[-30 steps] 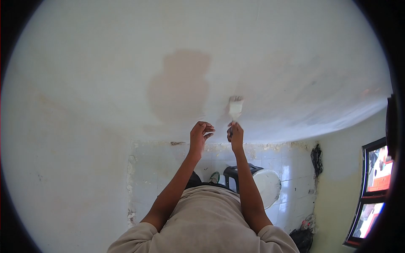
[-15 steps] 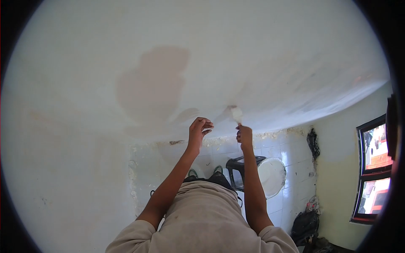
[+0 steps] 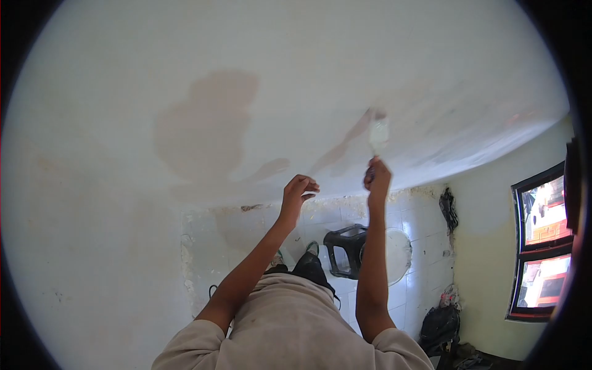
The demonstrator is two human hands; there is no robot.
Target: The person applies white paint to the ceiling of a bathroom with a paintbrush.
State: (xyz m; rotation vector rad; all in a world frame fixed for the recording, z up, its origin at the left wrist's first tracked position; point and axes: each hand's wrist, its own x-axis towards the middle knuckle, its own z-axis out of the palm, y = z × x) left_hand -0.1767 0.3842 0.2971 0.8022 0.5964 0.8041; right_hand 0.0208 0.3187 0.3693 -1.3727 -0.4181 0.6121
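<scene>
In my right hand (image 3: 378, 176) is the handle of a paintbrush (image 3: 379, 135), its fingers closed around it. The brush is whitish and points up, its darker tip blurred against the pale wall (image 3: 320, 68). A slanting shadow on the wall meets the tip. My left hand (image 3: 300, 188) is raised in front of the wall's lower part with nothing in it. Its fingers are loosely bent and the thumb stands apart from them.
Behind my right forearm are a black plastic stool (image 3: 336, 237) and a round white tub (image 3: 399, 253), partly hidden. The tiled floor (image 3: 401, 296) has crumbly debris along the wall. Black bags (image 3: 439, 327) lie at lower right, below a dark-framed window (image 3: 542, 246).
My right hand has moved up and to the right along the wall with the paintbrush. The left hand has shifted slightly right and stays empty. The view has turned a little.
</scene>
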